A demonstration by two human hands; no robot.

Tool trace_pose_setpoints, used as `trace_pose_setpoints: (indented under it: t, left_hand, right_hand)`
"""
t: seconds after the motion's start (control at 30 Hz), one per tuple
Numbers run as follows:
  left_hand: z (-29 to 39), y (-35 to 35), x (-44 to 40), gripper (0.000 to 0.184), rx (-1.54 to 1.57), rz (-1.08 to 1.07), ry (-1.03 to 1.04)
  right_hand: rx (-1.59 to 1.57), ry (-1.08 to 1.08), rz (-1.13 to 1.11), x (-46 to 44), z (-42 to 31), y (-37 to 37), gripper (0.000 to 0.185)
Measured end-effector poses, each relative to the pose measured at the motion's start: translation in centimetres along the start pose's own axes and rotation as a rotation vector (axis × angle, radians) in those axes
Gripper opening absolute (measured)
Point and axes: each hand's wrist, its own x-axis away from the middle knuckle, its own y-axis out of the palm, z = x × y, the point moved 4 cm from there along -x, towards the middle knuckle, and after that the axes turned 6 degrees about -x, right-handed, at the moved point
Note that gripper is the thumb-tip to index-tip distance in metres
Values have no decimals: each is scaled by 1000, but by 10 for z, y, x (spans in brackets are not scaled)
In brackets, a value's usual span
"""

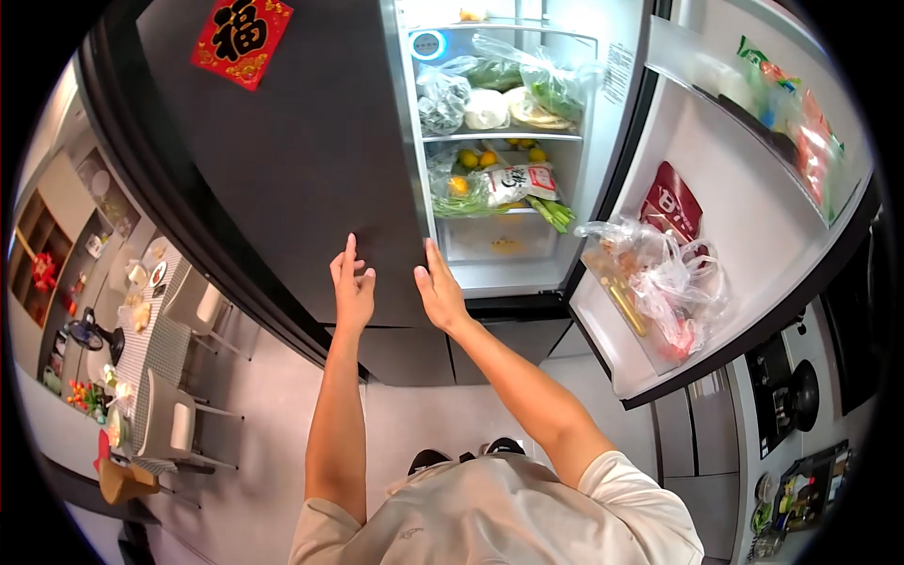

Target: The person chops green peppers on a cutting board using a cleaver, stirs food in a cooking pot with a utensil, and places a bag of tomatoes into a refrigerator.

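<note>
A dark refrigerator stands before me, its left door [282,169] closed and its right door [744,179] swung wide. My left hand [352,290] is held up in front of the closed door, fingers apart and nothing in it. Beside the inner edge of that door is my right hand [440,290], also empty with fingers extended; whether it touches the edge I cannot tell. Lit shelves hold bagged vegetables [546,85], yellow-orange fruit [469,158], a white printed package [518,184] and green stalks [553,214]. Below them sits a clear drawer [499,241].
Plastic bags [673,282] and a maroon packet [672,200] fill the open door's lower bin. Food packets [800,122] occupy its upper bin. To the left are a dining table [162,325] and chairs [169,419]. At right, a counter carries a black pan [802,395].
</note>
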Motion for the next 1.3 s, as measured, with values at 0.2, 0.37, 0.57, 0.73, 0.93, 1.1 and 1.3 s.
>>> trace_pose_setpoints:
  t: [0.2, 0.37, 0.57, 0.73, 0.93, 1.1, 1.3]
  left_hand:
    - [4, 27, -13, 77, -109, 3, -22]
    - [10, 35, -8, 74, -79, 31, -27]
    - [77, 103, 36, 57, 135, -183, 223]
    - [163, 182, 114, 51, 366, -446, 293]
    - [278, 226, 199, 48, 411, -507, 600]
    - [329, 242, 213, 50, 329, -418, 667]
    - [335, 245, 221, 52, 279, -397, 605]
  right_hand:
    - [32, 49, -75, -12, 7, -18, 76]
    - [43, 37, 48, 30, -12, -35, 65]
    - [45, 4, 557, 133, -57, -101, 48]
    - [455, -121, 926, 245, -111, -196, 39]
    - [596, -42, 1127, 323, -147, -305, 45]
    - [467, 163, 1145, 325, -124, -394, 70]
    - [470, 295, 963, 318, -94, -405, 77]
